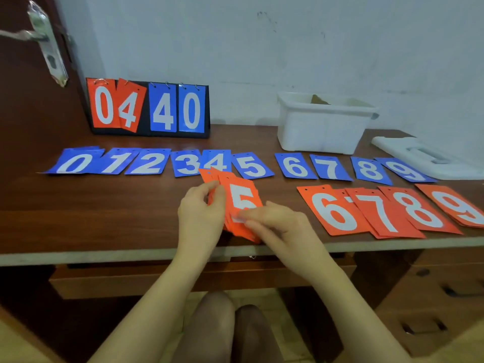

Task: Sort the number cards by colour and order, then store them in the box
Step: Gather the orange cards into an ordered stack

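A row of blue number cards (146, 162) from 0 to 9 lies across the brown table (104, 205). Below it on the right lie orange piles 6 (332, 210), 7 (385, 213), 8 (421, 208) and 9 (461, 203). My left hand (201, 208) grips a fanned stack of orange cards (242, 197) with a 5 on top, just above the table's middle. My right hand (275, 221) pinches the lower edge of that top card. The white box (322, 127) stands open at the back right.
A flip scoreboard (149, 108) reading 04 in orange and 40 in blue stands at the back left. The box's white lid (429, 158) lies at the far right. A door with a handle (42, 38) is at the left. Drawers sit under the table's right side.
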A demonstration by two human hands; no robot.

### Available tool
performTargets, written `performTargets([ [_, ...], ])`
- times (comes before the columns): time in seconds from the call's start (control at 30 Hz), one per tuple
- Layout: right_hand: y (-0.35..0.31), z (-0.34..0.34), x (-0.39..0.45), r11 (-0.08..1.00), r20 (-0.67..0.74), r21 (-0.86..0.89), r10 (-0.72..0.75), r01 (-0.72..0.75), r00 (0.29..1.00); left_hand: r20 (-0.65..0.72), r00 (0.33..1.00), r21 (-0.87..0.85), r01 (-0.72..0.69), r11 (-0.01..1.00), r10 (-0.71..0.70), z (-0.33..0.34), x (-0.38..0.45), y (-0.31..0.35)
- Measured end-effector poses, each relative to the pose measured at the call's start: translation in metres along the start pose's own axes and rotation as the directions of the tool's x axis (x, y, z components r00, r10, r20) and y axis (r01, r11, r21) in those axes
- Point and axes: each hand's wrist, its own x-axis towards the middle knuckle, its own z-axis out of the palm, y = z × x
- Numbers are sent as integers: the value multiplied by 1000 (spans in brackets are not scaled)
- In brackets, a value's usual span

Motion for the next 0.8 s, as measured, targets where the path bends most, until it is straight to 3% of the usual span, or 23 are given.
performTargets([
  [0.1,7,-7,-4,999,101,40,16,-20,995,38,999,10,18,1000,-19,4,2,0],
  [0.17,16,-20,-11,999,22,-8,52,-52,998,51,999,15,14,1000,-15,8,4,1],
  [0.23,28,-36,-18,967,-127,-210,116,-141,985,58,998,6,8,1000,-8,13,6,5],
  [0.3,42,-53,-24,842,-200,-432,260,-323,945,62,998,6,-1,1000,1,23,9,11],
  [0.37,52,-61,-31,690,-106,-596,440,-411,892,66,998,14,-9,1000,8,34,10,17],
  [0.4,55,-63,-35,678,-48,-610,486,-411,873,69,998,21,-11,1000,10,39,10,18],
  [0.5,56,-63,-42,796,90,-467,477,-386,874,77,997,52,-25,998,21,44,10,17],
  [0.67,55,-70,-33,886,354,-301,448,-353,821,63,997,81,-48,996,43,35,8,12],
  [0.8,56,-70,-31,917,386,-211,397,-340,833,40,998,99,-49,994,45,27,11,10],
])
